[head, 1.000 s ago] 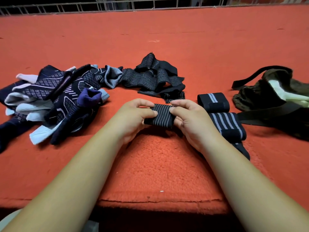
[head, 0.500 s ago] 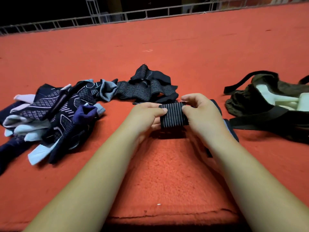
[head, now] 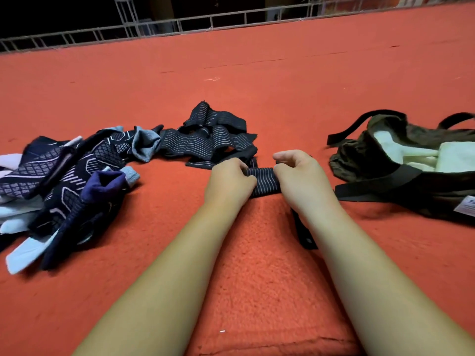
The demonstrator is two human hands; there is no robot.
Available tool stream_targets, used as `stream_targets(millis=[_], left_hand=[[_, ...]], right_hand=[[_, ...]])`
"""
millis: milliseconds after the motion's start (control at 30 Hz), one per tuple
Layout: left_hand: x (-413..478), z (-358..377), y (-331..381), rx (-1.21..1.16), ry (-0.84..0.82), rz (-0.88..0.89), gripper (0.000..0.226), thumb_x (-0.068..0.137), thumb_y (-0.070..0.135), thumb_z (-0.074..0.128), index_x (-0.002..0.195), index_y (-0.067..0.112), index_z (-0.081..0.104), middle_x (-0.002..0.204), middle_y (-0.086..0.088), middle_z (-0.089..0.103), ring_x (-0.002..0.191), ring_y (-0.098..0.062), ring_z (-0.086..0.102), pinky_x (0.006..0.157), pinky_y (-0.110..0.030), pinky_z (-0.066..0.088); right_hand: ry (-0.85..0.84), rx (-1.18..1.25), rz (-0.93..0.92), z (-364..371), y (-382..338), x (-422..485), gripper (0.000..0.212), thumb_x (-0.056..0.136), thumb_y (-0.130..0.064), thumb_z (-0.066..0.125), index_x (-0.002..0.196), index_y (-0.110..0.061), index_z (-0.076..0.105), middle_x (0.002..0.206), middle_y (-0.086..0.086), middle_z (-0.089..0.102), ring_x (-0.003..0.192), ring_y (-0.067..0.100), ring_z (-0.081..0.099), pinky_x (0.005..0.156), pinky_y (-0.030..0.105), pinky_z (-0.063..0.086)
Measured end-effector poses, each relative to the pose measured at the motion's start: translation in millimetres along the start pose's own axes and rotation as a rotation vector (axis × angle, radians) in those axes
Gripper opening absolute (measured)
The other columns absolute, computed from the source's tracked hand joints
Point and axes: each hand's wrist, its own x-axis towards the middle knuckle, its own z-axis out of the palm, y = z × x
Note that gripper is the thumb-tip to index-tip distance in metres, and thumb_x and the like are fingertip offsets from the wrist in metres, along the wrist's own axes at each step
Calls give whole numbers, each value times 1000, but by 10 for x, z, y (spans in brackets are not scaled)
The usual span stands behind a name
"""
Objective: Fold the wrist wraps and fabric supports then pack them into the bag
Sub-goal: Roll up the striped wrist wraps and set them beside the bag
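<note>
Fingers (head: 239, 167) of my left hand (head: 228, 183) were curled over the left end of a folded striped wrap (head: 264, 181) and pinched it. My right hand (head: 300, 181) gripped the right end the same way, fingers bent round the fabric. I held the wrap between both hands at the centre of the red mat (head: 257, 278), low over it; I could not tell whether its underside touched.

Sweeping from the left, taking the wrap as the dial's centre: at nine o'clock, well apart, lay a pile (head: 64, 181) of navy, patterned and pale blue supports, jumbled and unfolded. At eleven o'clock, near my left hand, sat the loose wraps (head: 213, 140), black with thin pale stripes, tangled over each other; their near edge reached almost to my left knuckles. At twelve o'clock, far off past the mat's edge, ran a metal railing (head: 205, 21) against the dark.

At five o'clock a dark strip (head: 304, 232) lay flat on the mat, mostly hidden under my right forearm, so I could not say what it was. At three o'clock, near my right hand yet clear of it, was the bag (head: 359, 165), olive with black straps, lying on its side with the mouth open. White cloth (head: 411, 152) showed inside it, and a small label (head: 466, 205) hung at its right edge.
</note>
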Motion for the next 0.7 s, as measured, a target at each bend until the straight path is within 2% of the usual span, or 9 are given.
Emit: stream_targets(millis=[133, 233, 300, 367, 467, 600, 700], left_hand=[[32, 30, -156, -45, 19, 45, 31, 83, 36, 84, 110, 21, 78, 104, 1, 71, 98, -18, 66, 82, -27, 43], [54, -13, -277, -31, 88, 160, 16, 93, 27, 71, 106, 22, 78, 108, -1, 65, 103, -22, 62, 91, -31, 45], [61, -17, -374, 59, 27, 234, 37, 90, 17, 54, 114, 26, 80, 118, -1, 68, 113, -29, 61, 101, -37, 48], [68, -1, -455, 141, -55, 241, 54, 86, 13, 48, 129, 28, 76, 135, 4, 67, 123, -30, 57, 109, -40, 44], [119, 24, -491, 155, -58, 228, 53, 91, 14, 53, 141, 25, 68, 146, 4, 64, 131, -32, 56, 115, -38, 39], [265, -12, -410, 191, -53, 177, 35, 100, 30, 67, 134, 31, 71, 133, 5, 63, 127, -30, 56, 105, -46, 49], [265, -41, -317, 195, -1, 156, 18, 103, 33, 65, 117, 31, 76, 118, 4, 64, 118, -28, 62, 92, -43, 54]], right_hand=[[-10, -9, 2, 18, 23, -6, 27, 99, -17, 57, 119, -29, 72, 106, -8, 72, 74, 6, 60, 61, 25, 39], [-8, -23, -3, 14, 8, -27, 25, 100, -18, 56, 116, -29, 72, 103, -10, 70, 75, 5, 59, 61, 24, 39], [-4, -20, -12, 18, -6, -42, 25, 100, -18, 55, 115, -29, 73, 100, -11, 70, 76, 2, 57, 62, 23, 38], [-4, -19, -14, 31, -17, -60, 25, 100, -17, 55, 112, -29, 73, 93, -12, 68, 69, -1, 55, 58, 21, 37], [-15, -23, -16, 36, -30, -91, 23, 99, -17, 55, 106, -29, 74, 84, -12, 66, 53, -5, 52, 46, 13, 33], [-27, -35, -17, 30, -43, -123, 22, 99, -20, 55, 104, -29, 75, 93, -9, 70, 61, 0, 54, 46, 14, 34], [-45, -33, -19, 33, -43, -134, 22, 100, -19, 56, 102, -29, 75, 87, -7, 71, 52, -3, 52, 43, 14, 36]])
